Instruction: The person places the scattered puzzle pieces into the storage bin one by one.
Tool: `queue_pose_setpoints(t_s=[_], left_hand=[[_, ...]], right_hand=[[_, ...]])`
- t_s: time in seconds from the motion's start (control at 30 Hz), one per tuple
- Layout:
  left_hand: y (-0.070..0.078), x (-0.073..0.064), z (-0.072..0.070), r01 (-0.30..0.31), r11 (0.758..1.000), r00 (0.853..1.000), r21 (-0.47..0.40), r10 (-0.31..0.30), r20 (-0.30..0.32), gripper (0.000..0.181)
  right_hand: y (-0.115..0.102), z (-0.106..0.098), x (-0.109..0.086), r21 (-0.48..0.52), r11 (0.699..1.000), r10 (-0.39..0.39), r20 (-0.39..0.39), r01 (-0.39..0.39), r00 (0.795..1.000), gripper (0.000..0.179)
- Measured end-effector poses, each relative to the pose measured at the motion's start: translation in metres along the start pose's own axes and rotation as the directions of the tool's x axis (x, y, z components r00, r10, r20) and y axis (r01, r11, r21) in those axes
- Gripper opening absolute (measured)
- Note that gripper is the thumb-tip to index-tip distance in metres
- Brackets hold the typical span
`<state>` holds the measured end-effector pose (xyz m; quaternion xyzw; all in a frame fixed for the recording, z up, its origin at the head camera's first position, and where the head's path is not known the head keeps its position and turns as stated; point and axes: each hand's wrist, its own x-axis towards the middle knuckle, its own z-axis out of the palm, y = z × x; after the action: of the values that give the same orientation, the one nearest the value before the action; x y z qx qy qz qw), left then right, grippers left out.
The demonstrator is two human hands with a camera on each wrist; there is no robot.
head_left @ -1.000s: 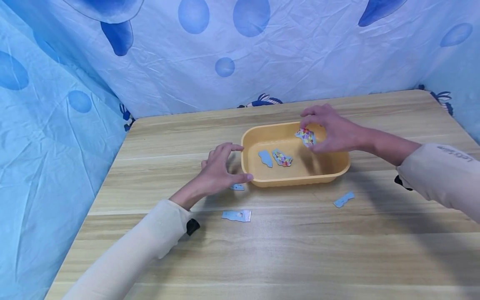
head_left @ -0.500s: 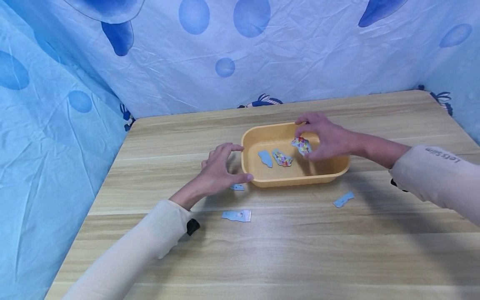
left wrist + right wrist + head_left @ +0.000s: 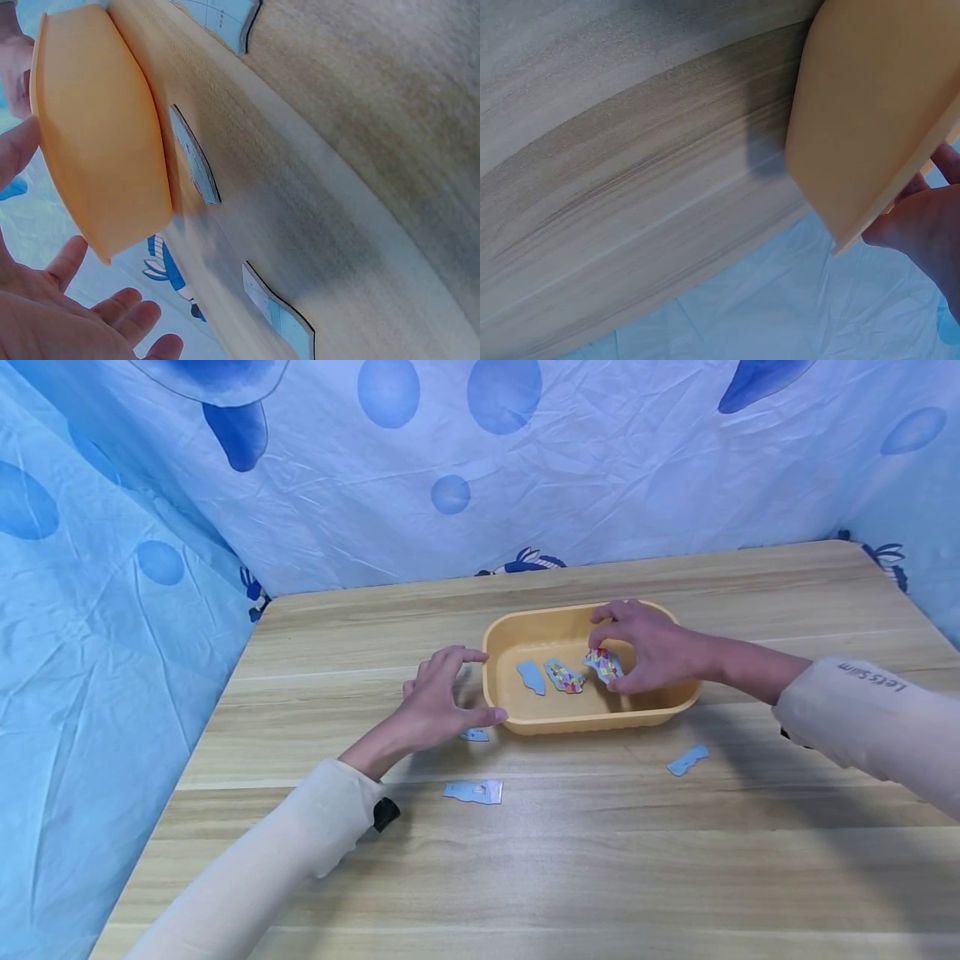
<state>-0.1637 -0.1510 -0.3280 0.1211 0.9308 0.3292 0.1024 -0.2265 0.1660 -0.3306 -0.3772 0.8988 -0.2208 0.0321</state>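
Observation:
A yellow plastic tray [image 3: 585,723] stands on the table. My right hand [image 3: 656,643] reaches into its right half and pinches a multicoloured puzzle piece [image 3: 603,665] between thumb and fingers, low over the floor. A patterned puzzle piece [image 3: 564,677] and a plain blue piece [image 3: 531,677] lie inside, to the left of it. With thumb and index finger spread, my left hand [image 3: 438,703] touches the tray's left end; in the left wrist view its other fingers [image 3: 127,307] extend free. The tray wall hides the held piece in the right wrist view.
Outside the tray lie several light blue pieces: one [image 3: 474,734] beside the left thumb, another [image 3: 474,791] nearer the front, and one [image 3: 687,760] at front right. A blue patterned cloth [image 3: 450,535] hangs behind the wooden table [image 3: 585,877].
My right hand has moved down and slightly left into the tray with the multicoloured puzzle piece. The left hand and the other pieces have stayed where they were.

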Motion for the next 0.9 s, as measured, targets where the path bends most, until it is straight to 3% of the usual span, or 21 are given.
queue_pose_setpoints(t_s=[0.47, 0.9], left_hand=[[-0.0009, 0.0003, 0.0003, 0.000, 1.000, 1.000, -0.002, 0.000, 0.000, 0.074], [-0.0004, -0.0002, -0.0001, -0.007, 1.000, 1.000, -0.013, 0.007, 0.006, 0.074]], right_hand=[[0.0042, 0.0032, 0.0008, -0.077, 0.997, -0.021, 0.016, 0.022, 1.000, 0.039], [0.0009, 0.0023, 0.0017, -0.143, 0.988, 0.069, 0.037, -0.063, 0.997, 0.048]])
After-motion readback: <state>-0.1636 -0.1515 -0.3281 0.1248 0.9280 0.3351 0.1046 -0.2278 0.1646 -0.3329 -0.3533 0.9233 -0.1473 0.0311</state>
